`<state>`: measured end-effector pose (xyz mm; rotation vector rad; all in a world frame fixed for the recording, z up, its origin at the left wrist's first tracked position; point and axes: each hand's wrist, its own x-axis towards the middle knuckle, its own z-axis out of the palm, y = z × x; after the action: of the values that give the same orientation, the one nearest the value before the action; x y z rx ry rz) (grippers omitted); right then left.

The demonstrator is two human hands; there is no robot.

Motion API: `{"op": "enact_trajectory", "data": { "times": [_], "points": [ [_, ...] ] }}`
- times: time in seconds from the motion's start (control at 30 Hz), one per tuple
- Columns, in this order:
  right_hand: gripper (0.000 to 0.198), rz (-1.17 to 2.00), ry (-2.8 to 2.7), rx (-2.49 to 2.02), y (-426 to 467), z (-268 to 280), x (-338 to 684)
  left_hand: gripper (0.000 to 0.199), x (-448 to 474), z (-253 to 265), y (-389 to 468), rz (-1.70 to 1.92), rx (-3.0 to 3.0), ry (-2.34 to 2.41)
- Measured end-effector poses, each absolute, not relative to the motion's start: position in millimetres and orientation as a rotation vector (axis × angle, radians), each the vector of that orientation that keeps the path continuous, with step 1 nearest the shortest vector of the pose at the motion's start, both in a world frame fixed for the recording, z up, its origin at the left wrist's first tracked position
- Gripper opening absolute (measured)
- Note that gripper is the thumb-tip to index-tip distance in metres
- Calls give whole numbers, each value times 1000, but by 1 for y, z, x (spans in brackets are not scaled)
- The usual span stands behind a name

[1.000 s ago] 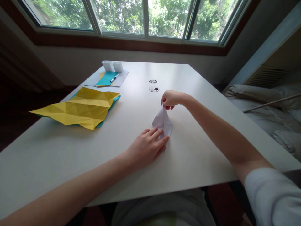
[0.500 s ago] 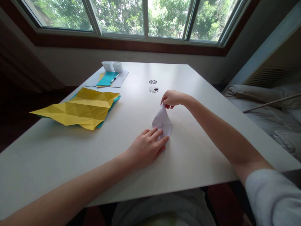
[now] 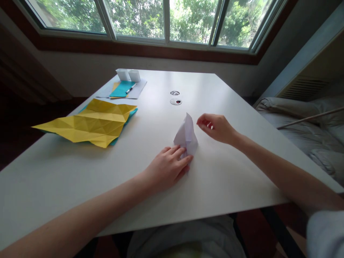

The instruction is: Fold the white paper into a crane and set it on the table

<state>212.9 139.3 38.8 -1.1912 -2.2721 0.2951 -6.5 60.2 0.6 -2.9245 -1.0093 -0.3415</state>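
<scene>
Paper [image 3: 187,134], white and folded, lies roughly midway between the left and right edges of your table [image 3: 231,179], closer to the near edge than the far. Its long axis runs from near edge toward far edge, and its peaked tip points at the far one. Your left hand [image 3: 169,165] is spread flat, fingers across the paper's near end. Your right hand [image 3: 216,128] curls narrow just right of the tip, apart from it; whether its thumb meets the fingertips I cannot tell. A creased yellow sheet [image 3: 94,123] lies toward the left edge.
</scene>
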Motion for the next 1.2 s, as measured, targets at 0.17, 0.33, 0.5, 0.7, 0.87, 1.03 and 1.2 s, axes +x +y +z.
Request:
{"op": "enact_trajectory", "data": {
  "times": [0.17,0.33,0.5,0.7,0.87,1.03,1.2],
  "points": [
    [12,474,-2372,-1032,120,12,219,33,-7,0,61,-361,-2938,-1001],
    [16,482,-2327,-1083,120,-3,215,34,-8,-2,62,-367,-2971,-998],
    [17,424,-2337,-1132,120,-7,210,33,-7,0,60,-408,-2988,-1017],
    [18,411,-2413,-1025,122,-6,211,33,-13,1,75,-747,-3055,-1228],
    [21,423,-2466,-920,122,-4,212,21,-24,-5,99,-787,-2935,-1129],
    [22,431,-2490,-892,121,-4,212,22,-24,-9,106,-742,-2952,-1108],
    [22,350,-2535,-941,118,-4,211,22,-21,-7,102,-596,-2847,-1180]
  ]
}}
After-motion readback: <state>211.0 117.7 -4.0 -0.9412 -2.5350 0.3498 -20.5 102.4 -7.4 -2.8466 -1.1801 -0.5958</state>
